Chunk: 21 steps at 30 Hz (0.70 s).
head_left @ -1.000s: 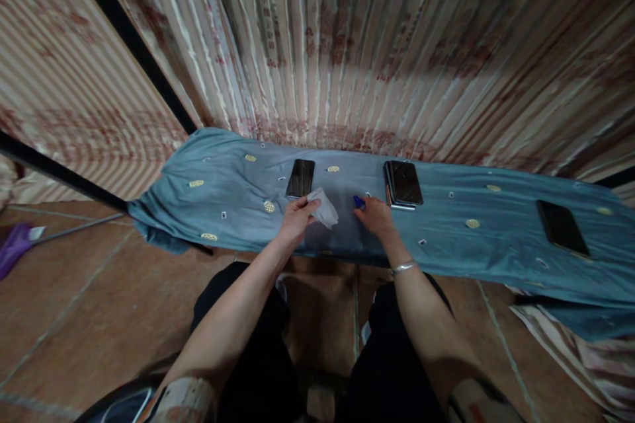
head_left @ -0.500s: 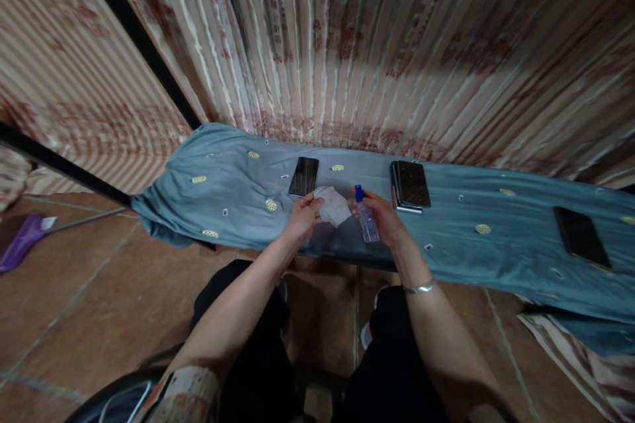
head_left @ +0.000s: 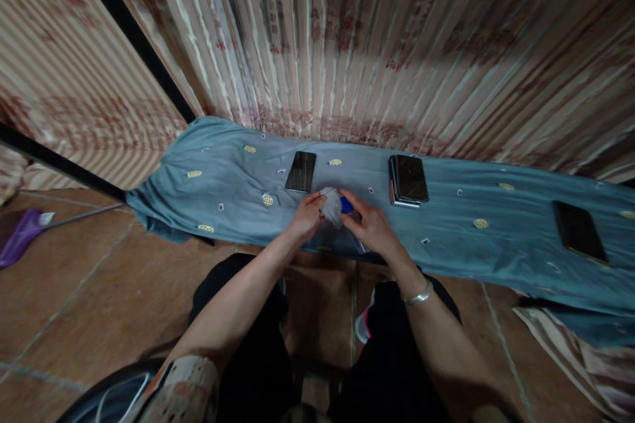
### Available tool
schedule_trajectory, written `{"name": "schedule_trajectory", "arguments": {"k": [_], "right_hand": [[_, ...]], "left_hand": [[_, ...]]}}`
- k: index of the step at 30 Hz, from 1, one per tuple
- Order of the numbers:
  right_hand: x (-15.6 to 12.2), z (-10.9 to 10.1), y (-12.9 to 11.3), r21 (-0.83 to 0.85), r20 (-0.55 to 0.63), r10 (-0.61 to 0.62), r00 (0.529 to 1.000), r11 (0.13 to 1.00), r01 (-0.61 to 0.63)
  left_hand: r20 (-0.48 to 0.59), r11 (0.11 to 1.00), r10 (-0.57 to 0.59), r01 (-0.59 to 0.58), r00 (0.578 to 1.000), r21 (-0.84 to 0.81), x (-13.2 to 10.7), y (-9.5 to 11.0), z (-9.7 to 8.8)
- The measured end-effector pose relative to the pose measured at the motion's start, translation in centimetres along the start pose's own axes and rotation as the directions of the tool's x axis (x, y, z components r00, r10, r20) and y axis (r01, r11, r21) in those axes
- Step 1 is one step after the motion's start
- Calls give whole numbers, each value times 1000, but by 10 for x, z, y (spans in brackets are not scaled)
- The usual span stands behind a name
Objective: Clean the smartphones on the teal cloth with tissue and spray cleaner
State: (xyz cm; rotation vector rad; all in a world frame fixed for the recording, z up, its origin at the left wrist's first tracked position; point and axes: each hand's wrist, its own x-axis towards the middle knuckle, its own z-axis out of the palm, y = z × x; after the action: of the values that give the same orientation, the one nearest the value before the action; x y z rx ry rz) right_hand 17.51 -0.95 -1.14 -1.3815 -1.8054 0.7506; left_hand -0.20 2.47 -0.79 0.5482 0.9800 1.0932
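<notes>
the blue-draped surface [head_left: 238,172] carries a phone stack [head_left: 407,180] and a phone [head_left: 301,170]. over its near edge, the right hand [head_left: 372,231] has its fingers closed round a bottle [head_left: 347,205]. the bottle's blue cap touches the cloth [head_left: 331,206], which the left hand [head_left: 307,215] pinches in its fingers.

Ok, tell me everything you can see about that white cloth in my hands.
The white cloth is small, thin and crumpled, soft like fabric or tissue, greyish in shade. The left hand pinches its left edge, holding it over the blue table cover. Its right side meets the blue-capped bottle gripped in the right hand. A black phone lies behind it.
</notes>
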Motion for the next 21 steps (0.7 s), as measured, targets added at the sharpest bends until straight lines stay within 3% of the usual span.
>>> {"name": "schedule_trajectory", "arguments": {"k": [3,7,17,21], "right_hand": [[1,1,-3,-73,50,-13,999,997,17],[3,0,-5,-92,34,-40,999,995,43],[5,3,-1,-192,78,-59,995,979,73],[8,-5,9,-319,69,-2,998,947,24]], "left_hand": [[-27,1000,-28,28,999,5,-3,1,3],[-64,998,-53,54,997,22,-7,3,7],[-58,998,-31,34,998,60,-3,-2,3],[-51,994,-19,24,999,104,3,-6,-3]]}}
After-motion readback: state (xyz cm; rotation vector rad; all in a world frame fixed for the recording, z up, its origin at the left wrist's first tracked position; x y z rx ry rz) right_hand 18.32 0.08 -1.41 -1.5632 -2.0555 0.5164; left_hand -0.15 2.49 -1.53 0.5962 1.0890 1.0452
